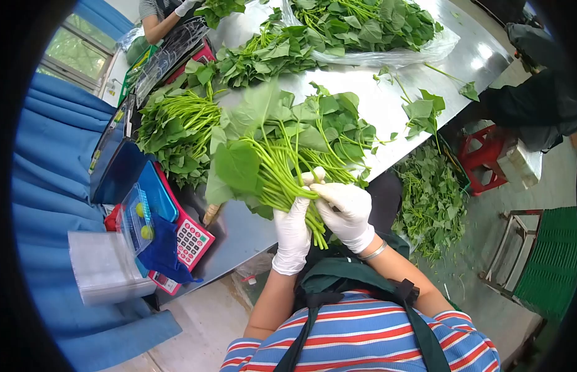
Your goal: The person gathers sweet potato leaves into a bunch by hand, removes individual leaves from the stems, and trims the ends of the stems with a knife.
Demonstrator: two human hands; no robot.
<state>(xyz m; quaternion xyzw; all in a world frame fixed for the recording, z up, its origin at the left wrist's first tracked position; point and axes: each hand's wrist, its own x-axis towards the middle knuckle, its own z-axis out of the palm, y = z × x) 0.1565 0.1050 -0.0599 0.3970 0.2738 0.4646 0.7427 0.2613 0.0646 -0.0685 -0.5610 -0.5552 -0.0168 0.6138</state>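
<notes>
A bunch of leafy greens [273, 167] with broad, heart-shaped leaves and long pale-green stems is held up in front of me, over the table's near edge. My left hand [293, 232], in a white glove, is wrapped around the stems from the left. From the other side my right hand [349, 211], also gloved, has its fingers closed on the stems near their lower part. Cut stem ends stick out below, between the two hands. Behind the bunch, more loose greens [344, 121] lie on the metal table [388, 146].
Bundled greens [183, 124] are stacked at left, beside a pink calculator [192, 242], a blue tray [158, 192] and plastic bags [108, 266]. Greens on plastic sheeting [394, 59] lie at the back. A pile [431, 198] and red stool [484, 158] are right. Another gloved person [161, 25] works far left.
</notes>
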